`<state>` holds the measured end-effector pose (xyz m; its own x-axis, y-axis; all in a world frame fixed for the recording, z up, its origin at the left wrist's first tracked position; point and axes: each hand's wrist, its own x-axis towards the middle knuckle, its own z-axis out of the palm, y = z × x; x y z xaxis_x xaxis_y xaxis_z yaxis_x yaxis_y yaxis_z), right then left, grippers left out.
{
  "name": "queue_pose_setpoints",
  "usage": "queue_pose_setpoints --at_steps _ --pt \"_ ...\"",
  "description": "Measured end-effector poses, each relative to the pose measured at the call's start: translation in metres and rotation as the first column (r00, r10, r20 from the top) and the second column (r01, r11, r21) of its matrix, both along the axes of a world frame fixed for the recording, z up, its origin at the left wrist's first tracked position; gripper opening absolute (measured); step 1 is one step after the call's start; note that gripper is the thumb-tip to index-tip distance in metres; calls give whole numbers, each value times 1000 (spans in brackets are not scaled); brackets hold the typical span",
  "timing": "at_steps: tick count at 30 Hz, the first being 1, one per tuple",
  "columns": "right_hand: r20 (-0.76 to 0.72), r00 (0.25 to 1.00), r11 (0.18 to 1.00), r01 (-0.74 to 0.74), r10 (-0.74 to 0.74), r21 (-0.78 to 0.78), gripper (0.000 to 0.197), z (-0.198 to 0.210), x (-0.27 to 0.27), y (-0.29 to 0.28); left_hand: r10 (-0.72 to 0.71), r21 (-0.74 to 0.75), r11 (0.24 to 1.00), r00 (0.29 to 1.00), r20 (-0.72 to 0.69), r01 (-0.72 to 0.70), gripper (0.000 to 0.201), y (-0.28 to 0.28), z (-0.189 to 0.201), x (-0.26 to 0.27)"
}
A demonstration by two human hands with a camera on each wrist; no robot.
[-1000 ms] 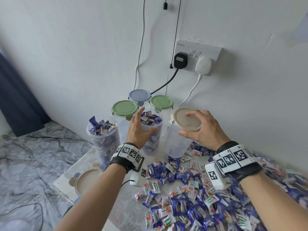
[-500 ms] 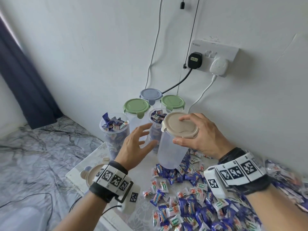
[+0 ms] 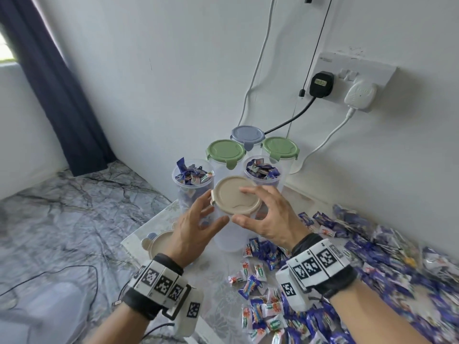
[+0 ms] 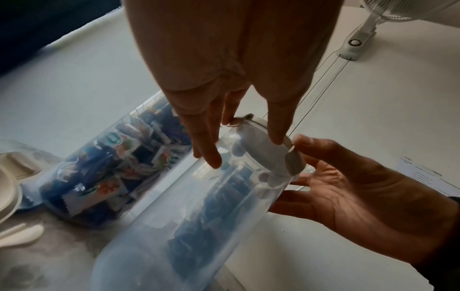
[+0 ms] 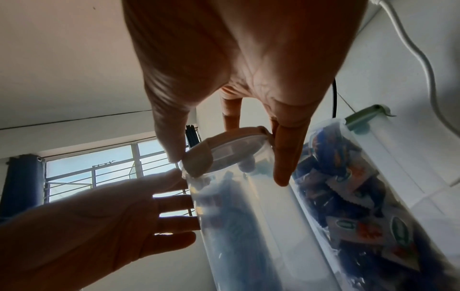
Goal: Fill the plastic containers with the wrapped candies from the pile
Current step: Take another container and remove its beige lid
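Observation:
An empty clear container (image 3: 227, 238) with a beige lid (image 3: 233, 194) stands at the front of the table, left of the pile of wrapped candies (image 3: 372, 281). My right hand (image 3: 246, 207) grips the lid from the right, thumb at the front rim and fingers over the top. In the right wrist view the right hand (image 5: 227, 169) spans the lid (image 5: 224, 141). My left hand (image 3: 211, 209) touches the container's left side with straight, spread fingers; the left wrist view shows the left hand (image 4: 245, 150) against the container (image 4: 199, 216). Two open containers (image 3: 192, 180) (image 3: 262, 170) behind it are full of candies.
Three lidded containers, two green (image 3: 224, 151) (image 3: 279, 147) and one blue-grey (image 3: 247, 134), stand against the wall. A loose beige lid (image 3: 159, 240) lies near the table's left edge. Cables hang from the wall socket (image 3: 347, 75). Marble-patterned floor lies to the left.
My right hand brought the lidded container leftward and closer, in front of the two full ones. My left hand left the full container and came against the empty one's left side.

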<state>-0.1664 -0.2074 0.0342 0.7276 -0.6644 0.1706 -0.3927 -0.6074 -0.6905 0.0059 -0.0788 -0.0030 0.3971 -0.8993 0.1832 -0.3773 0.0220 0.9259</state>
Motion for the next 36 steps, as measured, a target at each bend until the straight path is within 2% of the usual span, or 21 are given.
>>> queue_pose_setpoints --at_steps 8,15,19,26,29,32,36 --pt "25 1000 999 2 -3 52 66 -1 9 -6 55 -21 998 997 -51 -56 74 0 -2 -1" --pt "31 1000 997 -5 3 73 57 -1 11 -8 71 5 997 997 -18 -71 75 2 -2 0" --pt "51 999 997 -7 3 79 46 1 11 -8 62 17 998 998 -13 -62 75 6 1 1" --pt "2 999 999 -35 35 27 41 4 5 -6 42 67 997 999 9 -43 75 8 -4 7" --pt "16 999 998 -32 31 57 32 2 0 -6 15 74 997 999 34 -18 75 10 -1 11" --pt "48 999 997 -15 11 76 30 -1 0 -8 5 104 995 994 -112 6 72 7 5 16" --pt "148 988 969 16 -54 247 31 -2 4 -13 146 169 979 969 -199 -113 55 -4 16 15"
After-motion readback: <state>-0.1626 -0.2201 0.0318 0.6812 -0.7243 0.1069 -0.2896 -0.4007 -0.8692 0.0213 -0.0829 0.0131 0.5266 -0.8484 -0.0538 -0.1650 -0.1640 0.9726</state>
